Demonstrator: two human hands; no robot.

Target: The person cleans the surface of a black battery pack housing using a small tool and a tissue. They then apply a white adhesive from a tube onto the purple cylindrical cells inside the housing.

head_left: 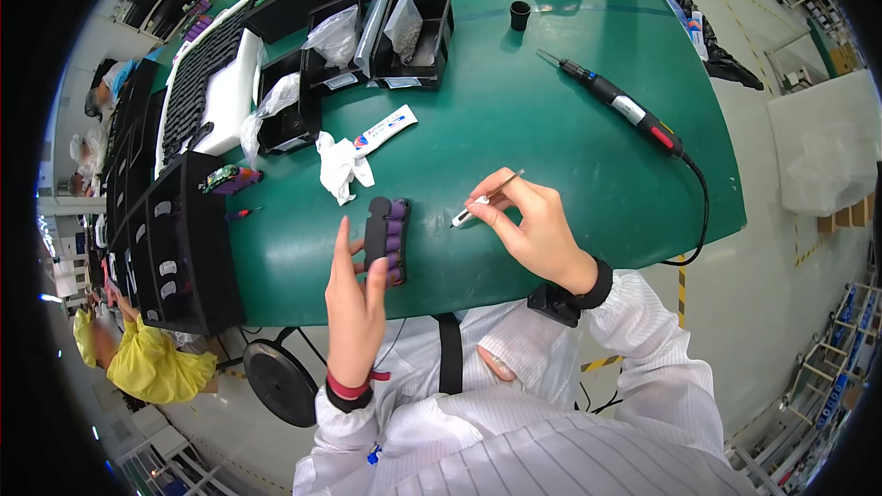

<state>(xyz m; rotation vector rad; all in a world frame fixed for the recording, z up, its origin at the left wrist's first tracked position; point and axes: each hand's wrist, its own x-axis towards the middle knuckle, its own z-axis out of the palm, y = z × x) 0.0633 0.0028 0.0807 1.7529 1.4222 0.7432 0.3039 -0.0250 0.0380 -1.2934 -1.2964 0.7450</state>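
Note:
A battery pack of purple cells in a black holder (386,241) stands on the green bench top, near its front edge. My left hand (355,298) is at its left side, with the thumb against its lower part and the fingers along the side. To the right of the pack, my right hand (537,230) pinches a slim pen-like tool (471,211), white at its lower end and metal-coloured at the upper. The white end points down left, close to the bench. A crumpled white tissue (342,167) and a white tube (384,130) lie beyond the pack.
A corded electric screwdriver (625,106) lies at the right, and a small black cup (520,16) stands farther back. Black bins (413,83) with plastic bags are at the back left. A black rack (188,248) stands left, near another circuit-topped pack (231,179).

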